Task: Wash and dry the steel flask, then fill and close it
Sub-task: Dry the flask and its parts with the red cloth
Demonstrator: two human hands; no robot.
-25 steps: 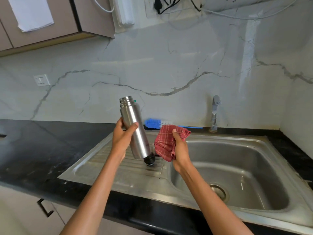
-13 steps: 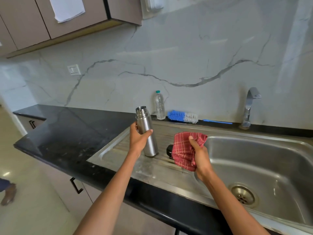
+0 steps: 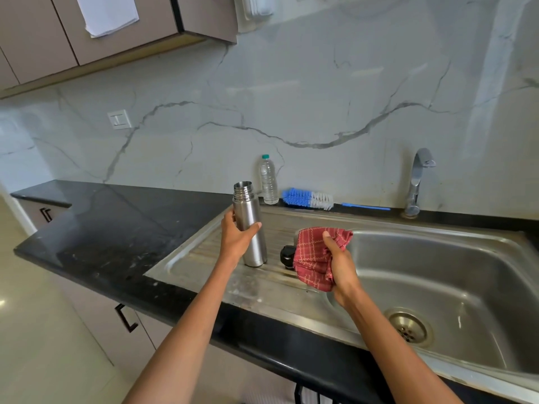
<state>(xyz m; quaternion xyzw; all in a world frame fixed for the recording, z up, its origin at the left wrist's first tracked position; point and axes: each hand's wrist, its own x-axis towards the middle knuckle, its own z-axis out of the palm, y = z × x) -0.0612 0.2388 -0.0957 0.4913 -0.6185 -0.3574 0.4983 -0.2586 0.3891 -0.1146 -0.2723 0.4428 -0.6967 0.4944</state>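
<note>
Left hand [image 3: 237,239] grip wraps the flask [image 3: 250,225], upright on the sink drainboard [image 3: 204,255], mouth uncapped. Right hand [image 3: 339,262] grip bunches a red cloth [image 3: 313,255]; black cap [image 3: 287,256] just left of it.

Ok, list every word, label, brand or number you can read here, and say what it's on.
No text can be read in this view.
Plastic bottle: clear, no printed label shows.
Steel flask: plain metal, no brand visible.
White paper on the cabinet: blank from here.
Wall switch: a small mark only, too small to read.
</note>
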